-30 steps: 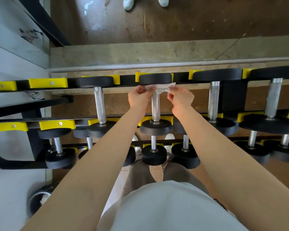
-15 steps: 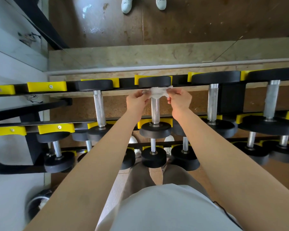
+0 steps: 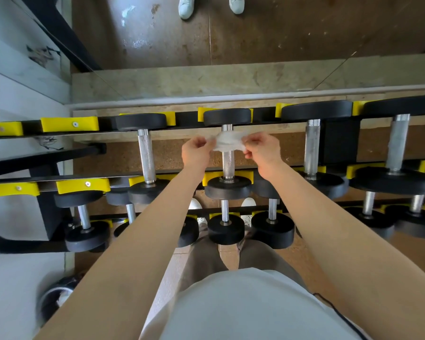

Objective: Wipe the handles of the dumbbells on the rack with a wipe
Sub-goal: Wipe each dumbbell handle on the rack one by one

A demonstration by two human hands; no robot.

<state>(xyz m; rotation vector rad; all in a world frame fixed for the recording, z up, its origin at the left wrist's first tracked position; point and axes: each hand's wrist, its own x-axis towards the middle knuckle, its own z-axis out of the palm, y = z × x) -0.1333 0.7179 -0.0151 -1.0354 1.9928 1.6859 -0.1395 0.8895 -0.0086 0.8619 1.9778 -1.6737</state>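
A white wipe [image 3: 227, 141] is held stretched across the upper part of the knurled handle [image 3: 228, 163] of the middle top-tier dumbbell [image 3: 227, 153] on the rack [image 3: 69, 124], its ends pinched in the curled fingers of the left hand [image 3: 197, 150] and right hand [image 3: 263, 149].

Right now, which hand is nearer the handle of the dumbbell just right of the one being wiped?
Right. The right hand pinches the wipe just left of that dumbbell handle; the left hand is farther left, past the middle handle.
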